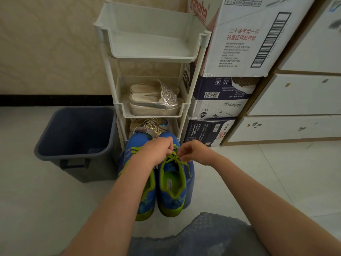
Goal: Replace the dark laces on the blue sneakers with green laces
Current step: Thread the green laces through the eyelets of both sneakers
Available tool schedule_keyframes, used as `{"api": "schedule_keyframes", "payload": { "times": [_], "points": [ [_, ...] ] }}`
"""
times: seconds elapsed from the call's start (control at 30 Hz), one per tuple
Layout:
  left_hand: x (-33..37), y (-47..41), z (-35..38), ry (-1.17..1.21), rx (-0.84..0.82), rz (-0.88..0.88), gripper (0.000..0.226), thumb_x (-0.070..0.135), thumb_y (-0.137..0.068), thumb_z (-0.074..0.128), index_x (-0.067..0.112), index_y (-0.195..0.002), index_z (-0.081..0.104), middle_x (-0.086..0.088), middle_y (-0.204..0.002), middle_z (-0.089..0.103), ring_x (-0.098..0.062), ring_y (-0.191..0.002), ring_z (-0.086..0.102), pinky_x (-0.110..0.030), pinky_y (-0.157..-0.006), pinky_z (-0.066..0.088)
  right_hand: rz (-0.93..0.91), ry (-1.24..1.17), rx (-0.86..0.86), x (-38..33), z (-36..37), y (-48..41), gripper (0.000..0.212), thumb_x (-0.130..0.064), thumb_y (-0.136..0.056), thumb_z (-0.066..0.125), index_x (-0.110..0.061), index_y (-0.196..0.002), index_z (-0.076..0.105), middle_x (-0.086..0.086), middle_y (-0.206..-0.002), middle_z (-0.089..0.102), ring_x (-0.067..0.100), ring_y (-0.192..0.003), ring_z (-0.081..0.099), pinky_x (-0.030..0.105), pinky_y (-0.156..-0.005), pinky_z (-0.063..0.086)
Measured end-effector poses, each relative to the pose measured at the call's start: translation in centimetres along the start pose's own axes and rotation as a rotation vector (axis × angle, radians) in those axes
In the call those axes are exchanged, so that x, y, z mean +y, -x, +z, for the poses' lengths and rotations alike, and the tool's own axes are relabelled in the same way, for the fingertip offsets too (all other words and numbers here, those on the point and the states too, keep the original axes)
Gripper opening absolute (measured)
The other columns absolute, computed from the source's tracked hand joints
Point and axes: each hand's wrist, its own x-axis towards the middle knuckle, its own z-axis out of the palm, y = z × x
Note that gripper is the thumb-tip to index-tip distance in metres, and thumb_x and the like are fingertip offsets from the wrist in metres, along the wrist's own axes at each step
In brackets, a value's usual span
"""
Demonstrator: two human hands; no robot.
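Two blue sneakers with lime-green trim stand side by side on the floor, toes pointing away from me. The right sneaker carries a green lace whose ends hang over its tongue. My left hand and my right hand meet above its eyelets, each pinching a strand of that lace. The left sneaker also shows green lacing near its toe; my left forearm covers much of it. No dark lace is visible.
A white three-tier shoe rack stands just beyond the sneakers, with silver platform slippers on its middle shelf. A dark blue bin sits to the left. Stacked cardboard boxes and white drawers are to the right.
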Motion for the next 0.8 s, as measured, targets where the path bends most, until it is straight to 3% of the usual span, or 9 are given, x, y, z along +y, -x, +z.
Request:
{"api": "schedule_keyframes", "payload": {
  "times": [0.1,0.23,0.43,0.57,0.67,0.8],
  "points": [
    [-1.5,-0.1,0.1,0.073,-0.010,-0.051,0.017,0.008,-0.096,0.048,0.016,-0.108,0.057,-0.007,-0.113,0.059,-0.023,-0.100,0.058,-0.037,-0.086,0.048,-0.004,-0.008,0.002,0.1,0.1,0.0,0.014,0.000,-0.084,0.067,0.000,-0.098,0.068,0.006,-0.085,0.067,0.013,-0.074,0.062,0.018,-0.069,0.055],
    [-2.4,-0.1,0.1,0.024,-0.057,-0.060,0.036,-0.008,-0.090,0.048,0.014,-0.114,0.063,-0.007,-0.116,0.063,-0.023,-0.102,0.061,-0.036,-0.089,0.051,0.001,-0.012,0.003,0.2,0.1,-0.1,0.015,0.001,-0.084,0.067,0.001,-0.099,0.068,0.001,-0.079,0.065,0.011,-0.072,0.061,0.019,-0.071,0.055],
    [-2.8,-0.3,0.4,0.036,0.028,-0.059,0.011,0.012,-0.083,0.071,0.014,-0.094,0.069,-0.003,-0.101,0.069,-0.019,-0.095,0.064,-0.031,-0.083,0.050,0.014,-0.037,0.004,0.3,0.2,-0.1,0.015,0.001,-0.084,0.067,0.001,-0.099,0.068,0.005,-0.083,0.066,0.011,-0.072,0.062,0.022,-0.073,0.055],
    [-2.2,-0.1,-0.9,0.025,0.069,-0.073,0.012,0.017,-0.085,0.069,0.014,-0.097,0.069,-0.002,-0.104,0.067,-0.020,-0.097,0.062,-0.028,-0.077,0.043,0.032,-0.068,-0.009,0.2,0.2,-0.2,0.014,0.001,-0.084,0.068,0.001,-0.098,0.067,0.000,-0.077,0.065,0.007,-0.067,0.062,0.019,-0.068,0.056],
    [-1.3,0.1,-2.1,-0.023,0.071,-0.048,0.015,0.019,-0.088,0.066,0.015,-0.102,0.066,0.000,-0.108,0.068,-0.019,-0.103,0.061,-0.027,-0.081,0.041,0.032,-0.085,-0.011,0.2,0.2,-0.2,0.015,0.000,-0.084,0.068,0.001,-0.099,0.067,-0.001,-0.077,0.065,0.006,-0.068,0.062,0.018,-0.069,0.056],
    [-0.8,0.4,-2.1,-0.043,0.110,-0.014,0.009,0.020,-0.088,0.066,0.019,-0.096,0.065,0.006,-0.101,0.070,-0.014,-0.099,0.062,-0.026,-0.080,0.041,0.038,-0.090,0.003,0.2,0.3,0.0,0.015,0.000,-0.084,0.068,0.001,-0.100,0.067,-0.001,-0.078,0.065,0.004,-0.067,0.062,0.016,-0.067,0.055]
  ]
}}
